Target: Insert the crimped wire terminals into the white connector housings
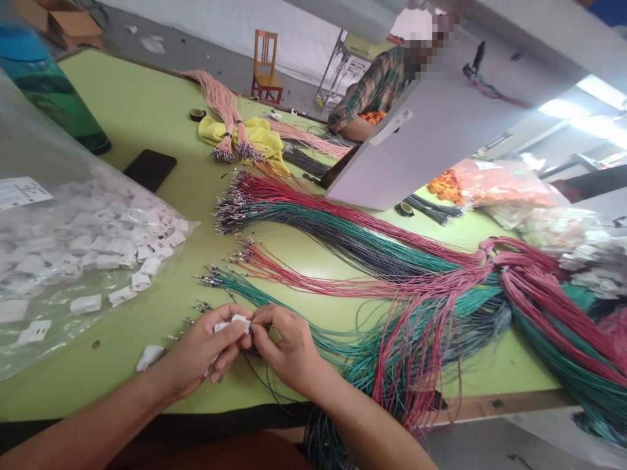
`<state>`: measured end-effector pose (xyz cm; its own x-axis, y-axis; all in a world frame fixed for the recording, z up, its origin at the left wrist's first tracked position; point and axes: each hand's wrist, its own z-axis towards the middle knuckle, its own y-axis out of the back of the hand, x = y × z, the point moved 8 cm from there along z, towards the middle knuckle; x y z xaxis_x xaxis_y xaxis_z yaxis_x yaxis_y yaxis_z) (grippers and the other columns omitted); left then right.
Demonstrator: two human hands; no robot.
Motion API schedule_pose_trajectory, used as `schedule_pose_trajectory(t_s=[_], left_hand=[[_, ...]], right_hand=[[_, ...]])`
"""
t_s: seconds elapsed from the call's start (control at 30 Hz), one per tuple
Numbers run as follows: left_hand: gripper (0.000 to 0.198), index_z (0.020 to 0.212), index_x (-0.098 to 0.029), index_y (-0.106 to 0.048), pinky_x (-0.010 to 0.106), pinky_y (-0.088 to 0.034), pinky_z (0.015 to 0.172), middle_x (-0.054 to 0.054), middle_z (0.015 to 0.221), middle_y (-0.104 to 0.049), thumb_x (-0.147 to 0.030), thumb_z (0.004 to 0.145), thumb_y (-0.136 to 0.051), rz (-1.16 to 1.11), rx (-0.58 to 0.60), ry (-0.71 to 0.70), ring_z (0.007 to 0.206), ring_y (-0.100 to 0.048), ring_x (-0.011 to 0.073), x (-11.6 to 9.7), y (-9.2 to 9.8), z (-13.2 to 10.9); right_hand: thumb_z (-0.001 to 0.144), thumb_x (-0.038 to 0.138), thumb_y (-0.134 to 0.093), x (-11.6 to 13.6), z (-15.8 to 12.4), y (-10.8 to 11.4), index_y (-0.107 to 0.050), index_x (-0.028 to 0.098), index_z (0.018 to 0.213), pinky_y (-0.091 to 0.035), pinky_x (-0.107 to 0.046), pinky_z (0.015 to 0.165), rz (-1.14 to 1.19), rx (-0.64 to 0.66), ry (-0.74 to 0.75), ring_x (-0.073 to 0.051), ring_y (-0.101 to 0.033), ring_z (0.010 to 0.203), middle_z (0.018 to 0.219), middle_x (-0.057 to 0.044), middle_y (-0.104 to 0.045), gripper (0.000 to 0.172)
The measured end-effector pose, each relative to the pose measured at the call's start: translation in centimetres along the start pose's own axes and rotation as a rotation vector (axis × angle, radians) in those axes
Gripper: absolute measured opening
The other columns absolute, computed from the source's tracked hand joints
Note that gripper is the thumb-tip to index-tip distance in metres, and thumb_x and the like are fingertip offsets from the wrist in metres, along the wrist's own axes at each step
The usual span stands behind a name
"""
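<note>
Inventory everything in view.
Connector housings: many, white, left
Bags: several, clear, left and right
Wires: many, red, green, grey, across table
Bundled wires: many, peach, far side
Cloth: one, yellow, under bundles
Phone: one, black, left
Bottle: one, teal, left
Tape rolls: two, black, far side
Panel: one, white, beyond wires
Orange pieces: many, orange, far side
Chair: one, brown, behind table
Person: one, plaid shirt, behind panel
Table: one, green, centre
Left hand: one, bare, holding housings
Right hand: one, bare, at housings

Bag [61, 163] of connectors [140, 281] at left on the table [181, 287], wires [343, 235] at right; phone [150, 170] beyond bag; chair [267, 79] behind
</note>
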<state>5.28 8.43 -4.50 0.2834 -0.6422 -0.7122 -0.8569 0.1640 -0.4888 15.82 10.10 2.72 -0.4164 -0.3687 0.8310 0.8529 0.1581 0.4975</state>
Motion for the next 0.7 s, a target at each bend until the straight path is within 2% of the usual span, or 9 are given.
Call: schedule_pose_trajectory(t_s=[0.13, 0.43, 0.63, 0.7], left_hand=[[0.033, 0.094, -0.020, -0.053, 0.011, -0.028, 0.029, -0.006, 0.065, -0.058, -0.047, 0.078, -0.065, -0.012, -0.024, -0.034, 0.034, -0.034, 0.0010, -0.32, 0.33, -0.05], [0.033, 0.099, -0.020, -0.055, 0.013, -0.030, 0.030, -0.006, 0.066, -0.056, -0.046, 0.080, -0.063, 0.062, -0.054, -0.041, 0.035, -0.036, 0.0018, -0.50, 0.63, -0.80], [0.034, 0.103, -0.019, -0.053, 0.014, -0.028, 0.030, -0.003, 0.072, -0.059, -0.044, 0.081, -0.061, 0.164, 0.004, -0.073, 0.034, -0.036, 0.0011, -0.68, 0.73, -0.63], [0.033, 0.104, -0.020, -0.049, 0.014, -0.027, 0.030, -0.005, 0.067, -0.058, -0.044, 0.084, -0.058, 0.229, 0.022, -0.115, 0.032, -0.035, 0.0025, -0.70, 0.87, -0.60]], right_hand=[[0.084, 0.012, -0.050, -0.26, -0.03, 0.40, -0.052, 0.019, 0.075, -0.050, -0.024, 0.067, 0.054, -0.027, -0.056, -0.013, -0.062, 0.069, 0.073, -0.002, -0.065, 0.011], [0.085, 0.014, -0.051, 0.05, -0.49, 0.27, -0.055, 0.019, 0.077, -0.051, -0.024, 0.068, 0.047, -0.021, -0.014, -0.012, -0.062, 0.070, 0.074, -0.003, -0.066, 0.010], [0.084, 0.012, -0.050, -0.20, -0.29, 0.00, -0.054, 0.019, 0.075, -0.051, -0.024, 0.068, 0.076, -0.025, -0.024, -0.013, -0.062, 0.070, 0.073, -0.003, -0.065, 0.011], [0.083, 0.011, -0.050, 0.02, -0.18, 0.04, -0.052, 0.019, 0.075, -0.051, -0.025, 0.068, 0.083, -0.029, -0.006, -0.013, -0.062, 0.071, 0.074, -0.003, -0.064, 0.012]])
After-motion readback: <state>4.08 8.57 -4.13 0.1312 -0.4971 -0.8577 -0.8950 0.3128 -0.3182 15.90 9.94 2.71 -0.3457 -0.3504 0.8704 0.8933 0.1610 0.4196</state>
